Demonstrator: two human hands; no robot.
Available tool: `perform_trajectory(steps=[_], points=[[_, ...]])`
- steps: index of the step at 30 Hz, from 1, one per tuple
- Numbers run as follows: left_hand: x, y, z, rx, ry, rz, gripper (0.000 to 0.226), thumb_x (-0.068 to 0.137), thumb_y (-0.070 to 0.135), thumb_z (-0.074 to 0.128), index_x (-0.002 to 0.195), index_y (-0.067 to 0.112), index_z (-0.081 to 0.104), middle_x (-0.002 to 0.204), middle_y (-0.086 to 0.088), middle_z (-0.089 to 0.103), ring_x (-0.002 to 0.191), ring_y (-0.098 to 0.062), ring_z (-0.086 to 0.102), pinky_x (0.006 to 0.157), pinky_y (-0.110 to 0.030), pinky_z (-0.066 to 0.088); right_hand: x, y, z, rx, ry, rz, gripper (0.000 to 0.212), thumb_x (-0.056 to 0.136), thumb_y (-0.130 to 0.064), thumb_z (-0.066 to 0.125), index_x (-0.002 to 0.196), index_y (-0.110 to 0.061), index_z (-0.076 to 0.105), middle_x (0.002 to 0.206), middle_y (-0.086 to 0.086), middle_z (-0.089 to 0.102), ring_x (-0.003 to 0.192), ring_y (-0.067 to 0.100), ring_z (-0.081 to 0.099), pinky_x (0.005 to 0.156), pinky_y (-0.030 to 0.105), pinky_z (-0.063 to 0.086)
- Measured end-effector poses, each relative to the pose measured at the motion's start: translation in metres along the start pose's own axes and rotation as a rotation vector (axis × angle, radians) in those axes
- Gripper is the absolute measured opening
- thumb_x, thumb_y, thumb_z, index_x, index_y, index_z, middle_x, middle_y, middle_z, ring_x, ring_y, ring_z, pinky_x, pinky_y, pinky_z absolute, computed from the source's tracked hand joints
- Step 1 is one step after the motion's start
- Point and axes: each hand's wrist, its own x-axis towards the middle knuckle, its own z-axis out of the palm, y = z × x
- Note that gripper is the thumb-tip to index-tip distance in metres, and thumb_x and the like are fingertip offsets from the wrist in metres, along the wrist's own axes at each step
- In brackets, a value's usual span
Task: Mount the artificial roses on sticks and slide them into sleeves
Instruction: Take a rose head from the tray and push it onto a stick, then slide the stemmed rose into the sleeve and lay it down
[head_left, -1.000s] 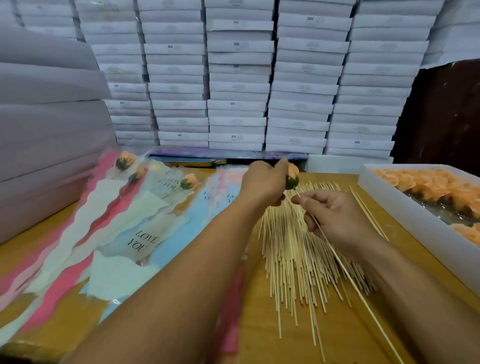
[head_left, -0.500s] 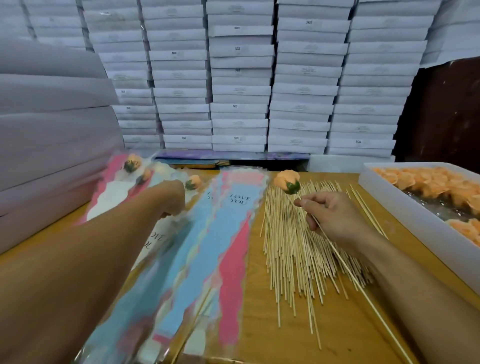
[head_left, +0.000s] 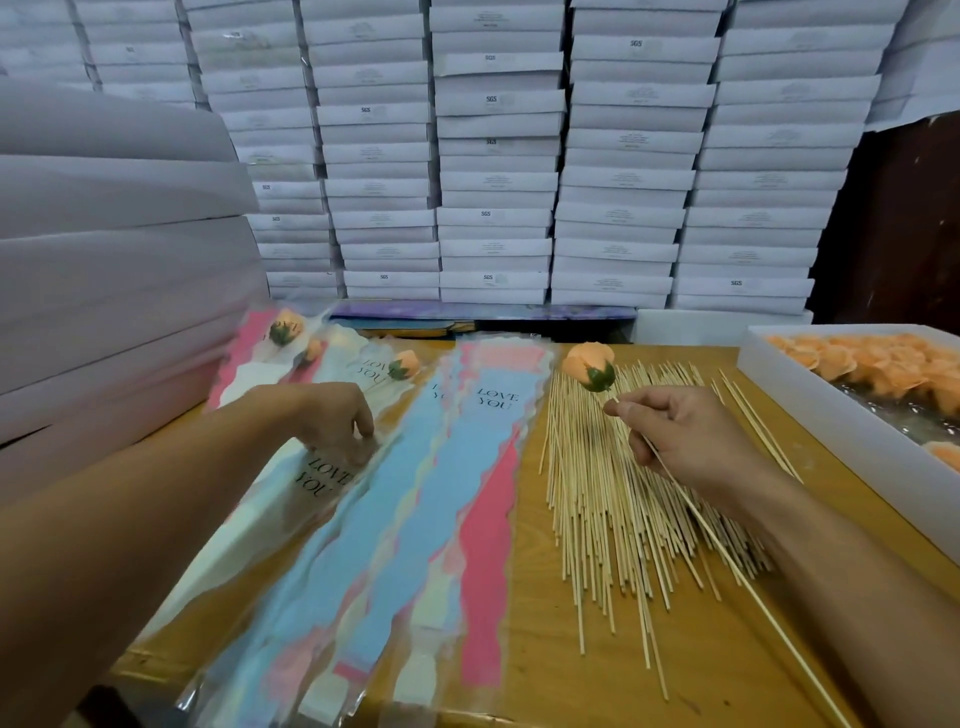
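Observation:
My right hand (head_left: 685, 441) pinches a thin wooden stick (head_left: 748, 592) near its top, and an orange rose (head_left: 589, 364) with a green base is mounted on its tip. The stick slants down to the lower right. The rose hangs above the far end of a pile of loose sticks (head_left: 613, 509). My left hand (head_left: 337, 421) reaches over the fanned stack of pastel "LOVE YOU" sleeves (head_left: 483, 467), with bent fingertips touching the top of a sleeve at the left. Sleeved roses (head_left: 405, 364) lie at the back left.
A white box (head_left: 810, 415) full of orange roses stands at the right on the wooden table (head_left: 545, 649). Tall stacks of flat white boxes (head_left: 493, 156) wall off the back, and another stack (head_left: 104, 260) crowds the left edge.
My left hand let go of the rose, swung left and came down onto the sleeves. The right hand kept the stick, now carrying the rose on its tip.

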Motion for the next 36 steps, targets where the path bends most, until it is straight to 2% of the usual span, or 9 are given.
perform_trajectory(steps=[9,17,20,24,27,30,31,34,36], points=[[0.0,-0.019,0.009,-0.117,0.159,0.113,0.013,0.083,0.014,0.074,0.08,0.024,0.069,0.089,0.008,0.066,0.079,-0.011,0.057,0.064,-0.017,0.041,0.001,0.004,0.002,0.0,-0.012,0.021,0.016,0.101,-0.02,0.059,0.096,-0.02,0.074,0.054,0.0,0.058,0.049,0.008,0.052,0.046,0.016,0.042],[-0.031,0.019,-0.039,-0.519,0.127,0.197,0.01,0.091,0.006,0.068,0.086,0.01,0.06,0.077,-0.007,0.061,0.066,-0.021,0.061,0.068,-0.038,0.055,0.006,0.006,0.0,0.044,-0.007,0.05,0.017,0.101,-0.021,0.058,0.098,-0.021,0.075,0.056,0.002,0.06,0.053,0.02,0.048,0.046,0.025,0.039],[-0.034,0.052,-0.046,-0.744,0.179,0.228,0.018,0.088,0.0,0.07,0.095,0.013,0.059,0.091,-0.016,0.062,0.08,-0.031,0.064,0.083,-0.053,0.054,0.007,0.006,0.0,0.106,0.015,0.083,0.017,0.102,-0.019,0.056,0.1,-0.017,0.074,0.056,0.002,0.058,0.047,0.016,0.044,0.041,0.024,0.034],[-0.028,0.108,-0.039,-1.073,0.354,0.178,0.049,0.083,0.002,0.076,0.121,0.023,0.052,0.08,-0.012,0.055,0.053,-0.019,0.051,0.044,-0.025,0.04,0.007,0.005,-0.003,0.172,0.034,0.131,0.019,0.104,-0.019,0.052,0.102,-0.013,0.07,0.054,0.001,0.057,0.038,0.01,0.04,0.033,0.02,0.027],[-0.023,0.152,-0.027,-1.367,0.347,0.177,0.059,0.085,0.001,0.074,0.131,0.02,0.044,0.088,-0.014,0.061,0.058,-0.018,0.054,0.048,-0.028,0.045,0.006,0.001,-0.005,0.269,0.0,0.18,0.018,0.105,-0.018,0.048,0.101,-0.009,0.064,0.057,0.002,0.058,0.04,0.011,0.04,0.032,0.02,0.026],[-0.016,0.187,-0.012,-1.563,0.341,0.111,0.032,0.087,-0.005,0.068,0.114,0.002,0.052,0.096,-0.02,0.064,0.081,-0.033,0.067,0.081,-0.051,0.059,0.004,-0.003,-0.008,0.401,-0.069,0.205,0.017,0.104,-0.02,0.049,0.096,-0.01,0.06,0.079,0.009,0.067,0.052,0.012,0.051,0.037,0.02,0.031],[-0.013,0.195,-0.008,-1.591,0.357,0.085,0.018,0.088,-0.006,0.067,0.097,0.002,0.053,0.091,-0.019,0.063,0.08,-0.033,0.068,0.08,-0.046,0.06,0.003,-0.004,-0.009,0.447,-0.104,0.205,0.017,0.103,-0.023,0.05,0.094,-0.012,0.059,0.09,0.01,0.07,0.061,0.014,0.057,0.043,0.023,0.036],[-0.005,0.207,0.001,-1.529,0.424,-0.033,0.032,0.093,0.011,0.065,0.07,0.014,0.043,0.073,-0.002,0.049,0.064,-0.017,0.05,0.045,-0.01,0.042,0.002,-0.007,-0.007,0.602,-0.204,0.189,0.016,0.094,-0.029,0.057,0.088,-0.016,0.062,0.115,0.015,0.065,0.095,0.027,0.065,0.064,0.035,0.049],[0.004,0.212,0.008,-1.572,0.518,-0.132,0.033,0.095,0.015,0.06,0.069,0.017,0.04,0.071,0.001,0.043,0.071,-0.021,0.045,0.048,-0.016,0.038,0.0,-0.011,-0.004,0.739,-0.207,0.183,0.015,0.088,-0.029,0.061,0.086,-0.015,0.064,0.129,0.026,0.059,0.109,0.037,0.063,0.076,0.045,0.055]])
